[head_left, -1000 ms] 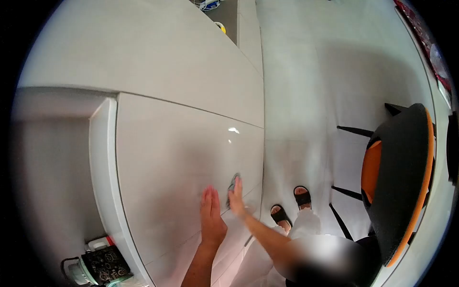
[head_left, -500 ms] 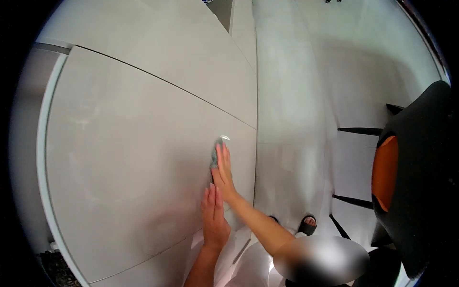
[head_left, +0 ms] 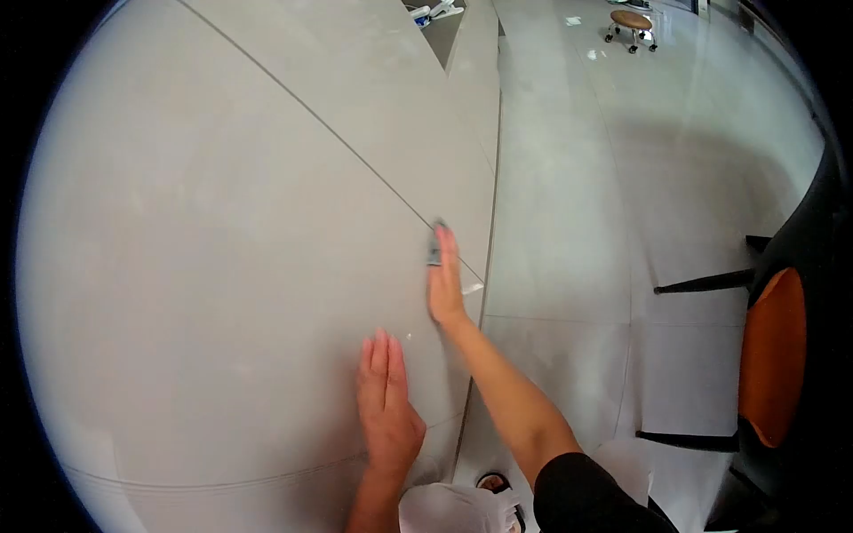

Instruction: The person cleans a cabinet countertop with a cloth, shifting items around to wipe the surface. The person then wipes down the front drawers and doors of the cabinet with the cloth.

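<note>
My right hand (head_left: 447, 280) presses a small grey cloth (head_left: 434, 247) against a large, pale, glossy panel (head_left: 258, 293). The fingers lie stretched along the cloth, just at the dark seam (head_left: 373, 171) that runs slantwise between two panels. Part of the cloth is hidden under the fingers. Lower and to the left, my left hand (head_left: 386, 395) is flat at the same panel, its fingers straight and side by side, with nothing in it. A short bright strip (head_left: 472, 288) shows beside my right wrist, near the panel's right edge.
To the right, a chair with black legs and an orange seat (head_left: 773, 355) stands on the shiny tiled floor (head_left: 560, 240). A brown wheeled stool (head_left: 631, 21) is farther off. White and blue items (head_left: 434, 12) lie in a recess at the top.
My right hand has slid up and right with the cloth, to the seam. The left hand now sits apart from it, lower down. The camera view has shifted, bringing the stool into sight.
</note>
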Tool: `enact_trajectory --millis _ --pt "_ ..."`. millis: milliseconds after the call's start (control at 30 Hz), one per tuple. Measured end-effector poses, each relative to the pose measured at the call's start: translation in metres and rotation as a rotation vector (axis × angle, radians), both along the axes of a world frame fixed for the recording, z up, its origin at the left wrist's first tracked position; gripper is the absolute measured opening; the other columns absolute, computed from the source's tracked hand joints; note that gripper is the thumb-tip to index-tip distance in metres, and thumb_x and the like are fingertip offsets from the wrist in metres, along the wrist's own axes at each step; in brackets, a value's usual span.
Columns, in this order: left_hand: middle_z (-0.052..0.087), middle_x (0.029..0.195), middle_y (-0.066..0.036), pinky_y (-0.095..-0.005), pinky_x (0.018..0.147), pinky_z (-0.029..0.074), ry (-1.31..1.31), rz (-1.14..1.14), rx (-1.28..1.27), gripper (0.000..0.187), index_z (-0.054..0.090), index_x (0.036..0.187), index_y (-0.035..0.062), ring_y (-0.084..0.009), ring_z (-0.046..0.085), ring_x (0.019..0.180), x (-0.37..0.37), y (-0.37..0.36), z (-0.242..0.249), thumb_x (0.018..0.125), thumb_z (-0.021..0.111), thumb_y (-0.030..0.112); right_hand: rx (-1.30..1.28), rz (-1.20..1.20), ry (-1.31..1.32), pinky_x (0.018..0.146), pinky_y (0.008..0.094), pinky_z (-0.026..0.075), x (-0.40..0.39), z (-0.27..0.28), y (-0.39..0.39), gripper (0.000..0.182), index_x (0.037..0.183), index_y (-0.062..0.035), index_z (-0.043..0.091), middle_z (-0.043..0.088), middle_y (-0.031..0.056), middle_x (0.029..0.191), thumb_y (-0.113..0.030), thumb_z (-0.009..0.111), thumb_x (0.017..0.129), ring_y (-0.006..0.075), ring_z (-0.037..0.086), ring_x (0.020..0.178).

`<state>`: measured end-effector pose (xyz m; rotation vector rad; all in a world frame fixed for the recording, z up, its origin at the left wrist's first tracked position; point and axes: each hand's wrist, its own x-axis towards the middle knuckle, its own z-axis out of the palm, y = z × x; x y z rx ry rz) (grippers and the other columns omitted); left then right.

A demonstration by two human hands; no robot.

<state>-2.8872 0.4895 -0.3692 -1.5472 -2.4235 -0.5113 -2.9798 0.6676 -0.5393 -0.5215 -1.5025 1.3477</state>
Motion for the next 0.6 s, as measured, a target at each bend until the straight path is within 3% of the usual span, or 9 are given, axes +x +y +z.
enact_trajectory --millis 100,200,267,367,467,600 --pt "0.036 0.154 -0.027 -0.0518 0.12 0.025 -0.014 -0.007 -0.018 0.07 0.038 0.147 -0.0076 -0.0461 0.032 0.144 0.0 -0.008 -0.011 0.077 0.038 -0.017 -0.609 0.071 -0.125 0.123 0.0467 0.016 0.002 -0.116 -0.038 0.064 0.157 -0.0057 0.024 0.022 0.0217 0.162 -0.006 0.04 0.095 0.0379 0.02 0.15" --pt "0.036 0.154 -0.025 -0.0515 0.12 0.025 -0.042 -0.009 -0.067 0.074 0.039 0.147 -0.0066 -0.0453 0.032 0.144 -0.002 -0.008 -0.016 0.074 0.039 -0.019 -0.59 0.031 -0.29 0.123 0.0475 0.016 0.019 -0.074 -0.072 0.066 0.158 -0.0056 0.021 0.022 0.0209 0.162 -0.006 0.041 0.094 0.0376 0.02 0.15" --pt "0.037 0.154 -0.024 -0.0511 0.12 0.026 -0.04 0.013 -0.084 0.076 0.039 0.147 -0.0057 -0.0446 0.033 0.144 0.001 -0.013 -0.019 0.073 0.039 -0.02 -0.132 -0.001 -0.095 0.123 0.0485 0.016 0.03 -0.021 -0.087 0.067 0.158 -0.0062 0.022 0.023 0.0212 0.162 -0.007 0.043 0.094 0.038 0.02 0.15" --pt "0.039 0.153 -0.024 -0.0505 0.119 0.027 -0.018 0.008 -0.087 0.077 0.041 0.146 -0.0051 -0.0438 0.034 0.144 0.001 -0.011 -0.017 0.071 0.04 -0.021 0.099 0.041 0.068 0.123 0.0477 0.015 0.028 0.016 -0.057 0.067 0.157 -0.006 0.024 0.024 0.0217 0.161 -0.007 0.044 0.093 0.0373 0.019 0.151" --pt "0.039 0.153 -0.024 -0.0504 0.119 0.028 -0.002 0.002 -0.117 0.075 0.042 0.145 -0.0054 -0.0434 0.034 0.144 -0.002 -0.014 -0.02 0.072 0.042 -0.021 -0.099 -0.007 -0.068 0.123 0.0453 0.017 -0.002 -0.068 -0.02 0.064 0.156 -0.0049 0.027 0.026 0.0219 0.16 -0.007 0.042 0.093 0.0368 0.02 0.15" --pt "0.039 0.154 -0.024 -0.05 0.119 0.028 0.021 0.002 -0.097 0.072 0.042 0.146 -0.0054 -0.0429 0.034 0.144 -0.001 -0.025 -0.034 0.075 0.041 -0.02 -0.636 0.046 -0.23 0.12 0.0429 0.023 -0.012 -0.212 -0.034 0.063 0.154 -0.0026 0.028 0.033 0.0224 0.155 -0.014 0.041 0.094 0.0377 0.03 0.145"
